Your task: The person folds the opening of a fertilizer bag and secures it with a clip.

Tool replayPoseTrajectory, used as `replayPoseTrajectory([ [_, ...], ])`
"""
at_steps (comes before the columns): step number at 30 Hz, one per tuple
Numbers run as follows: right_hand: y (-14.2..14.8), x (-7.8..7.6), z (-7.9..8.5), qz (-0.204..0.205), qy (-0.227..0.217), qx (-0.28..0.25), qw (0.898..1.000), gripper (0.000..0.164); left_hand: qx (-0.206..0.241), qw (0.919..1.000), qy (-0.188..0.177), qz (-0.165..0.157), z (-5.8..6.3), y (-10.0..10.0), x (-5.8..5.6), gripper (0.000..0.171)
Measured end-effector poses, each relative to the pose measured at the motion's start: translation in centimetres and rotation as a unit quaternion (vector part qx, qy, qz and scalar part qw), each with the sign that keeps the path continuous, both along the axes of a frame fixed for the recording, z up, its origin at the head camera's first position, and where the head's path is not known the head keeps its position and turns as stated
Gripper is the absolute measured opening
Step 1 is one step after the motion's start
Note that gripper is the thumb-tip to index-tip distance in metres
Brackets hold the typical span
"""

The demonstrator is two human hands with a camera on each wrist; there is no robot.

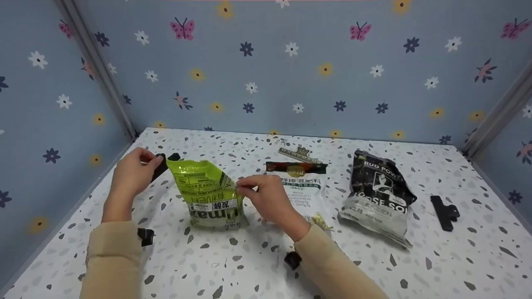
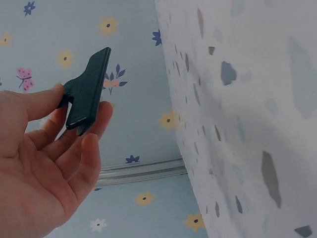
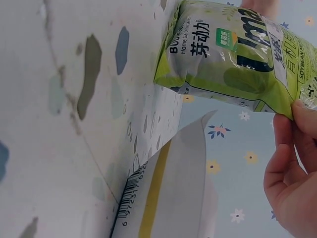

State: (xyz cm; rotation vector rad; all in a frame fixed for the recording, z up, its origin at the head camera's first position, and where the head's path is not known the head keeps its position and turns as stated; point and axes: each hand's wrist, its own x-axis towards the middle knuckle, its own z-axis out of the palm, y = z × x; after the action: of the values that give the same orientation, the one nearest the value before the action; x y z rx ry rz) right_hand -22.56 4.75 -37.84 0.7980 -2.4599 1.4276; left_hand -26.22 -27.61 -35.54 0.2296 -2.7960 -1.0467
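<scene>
A green plastic fertilizer bag (image 1: pixel 210 195) with dark printing stands at the left-centre of the table, its top edge slanting down to the right. My right hand (image 1: pixel 270 197) pinches that bag's upper right edge between thumb and fingers. In the right wrist view, the fingertips (image 3: pixel 297 111) nip the corner of the green bag (image 3: pixel 233 54). My left hand (image 1: pixel 132 174) holds a black bag clip (image 1: pixel 159 167) beside the bag's upper left corner. In the left wrist view, thumb and fingers grip the handle side of the clip (image 2: pixel 90 91), and its long straight edge faces away from the palm.
Right of the green bag lies a white bag (image 1: pixel 299 191) with a dark red and green top strip. Behind it is a metal clip (image 1: pixel 300 154) with ruler markings. Farther right are a black-and-silver soil bag (image 1: pixel 380 195) and another black clip (image 1: pixel 444 212). Flowered walls enclose the table.
</scene>
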Motion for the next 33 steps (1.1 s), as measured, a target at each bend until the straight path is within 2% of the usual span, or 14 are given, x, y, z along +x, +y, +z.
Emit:
replayPoseTrajectory([
  [5, 0.2, 0.0, 0.0, -0.003, -0.005, 0.003, 1.000, 0.014, 0.046, 0.9984, 0.031, -0.010, 1.2, 0.6, 0.3, 0.054],
  [12, 0.1, 0.1, -0.1, 0.008, -0.001, 0.007, 1.000, 0.015, 0.068, 0.9954, 0.056, -0.036, 2.9, 1.0, 1.5, 0.056],
  [15, -0.1, 0.1, -0.3, 0.008, 0.001, 0.007, 1.000, 0.014, 0.042, 0.9963, 0.064, -0.039, 3.8, 1.5, 2.0, 0.058],
  [18, -0.2, 0.0, -0.3, 0.006, 0.005, 0.006, 1.000, 0.013, 0.005, 0.9953, 0.089, -0.038, 4.8, 2.2, 2.4, 0.057],
  [23, -0.2, -0.1, 0.0, 0.007, 0.019, 0.004, 1.000, 0.012, -0.059, 0.9863, 0.146, -0.050, 6.8, 3.8, 3.2, 0.048],
  [28, -0.1, -0.2, 0.1, 0.009, 0.025, 0.002, 1.000, 0.012, -0.105, 0.9722, 0.182, -0.103, 8.7, 6.0, 4.4, 0.040],
  [33, 0.0, -0.2, 0.1, 0.007, 0.019, 0.001, 1.000, 0.012, -0.089, 0.9606, 0.199, -0.173, 10.1, 7.9, 5.5, 0.031],
])
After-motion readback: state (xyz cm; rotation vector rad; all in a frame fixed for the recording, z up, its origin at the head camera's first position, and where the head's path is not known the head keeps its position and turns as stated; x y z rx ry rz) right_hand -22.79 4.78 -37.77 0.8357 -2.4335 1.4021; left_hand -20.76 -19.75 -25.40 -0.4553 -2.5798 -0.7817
